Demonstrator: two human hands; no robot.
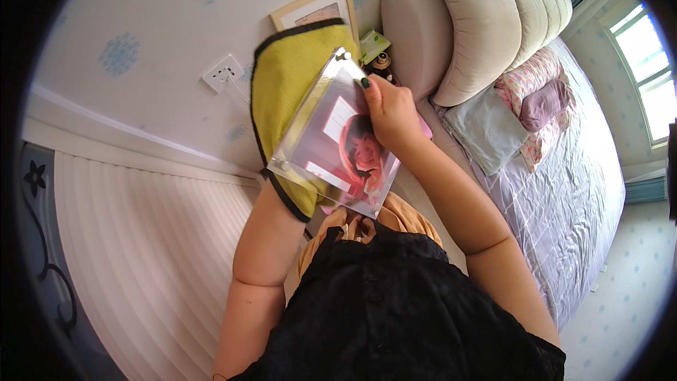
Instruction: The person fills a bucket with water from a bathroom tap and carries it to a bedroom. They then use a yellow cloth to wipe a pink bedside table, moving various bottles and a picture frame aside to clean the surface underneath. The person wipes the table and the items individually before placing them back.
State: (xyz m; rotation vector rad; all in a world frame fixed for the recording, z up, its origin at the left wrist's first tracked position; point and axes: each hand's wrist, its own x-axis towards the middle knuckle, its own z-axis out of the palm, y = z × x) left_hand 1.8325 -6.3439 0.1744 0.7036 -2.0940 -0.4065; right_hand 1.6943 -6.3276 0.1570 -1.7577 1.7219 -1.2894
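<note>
My right hand [394, 114] grips the right edge of a clear acrylic photo frame [317, 161] with metal studs at its corners; a picture shows inside it. A yellow-green cloth [283, 84] with a dark border hangs behind and left of the frame. My left hand is hidden under the cloth and the frame; only the left forearm shows below the cloth, so its fingers cannot be made out. The frame is tilted and overlaps the cloth.
Behind the cloth, a wood-framed picture [349, 2] leans near the wall by a tissue pack [374, 45]. A wall socket [222, 74] holds a plugged cable. To the right stands a bed with a cushioned headboard [476, 26], folded grey cloth [486, 129] and a mauve bundle [545, 106]. Pleated white panelling [153, 243] lies left.
</note>
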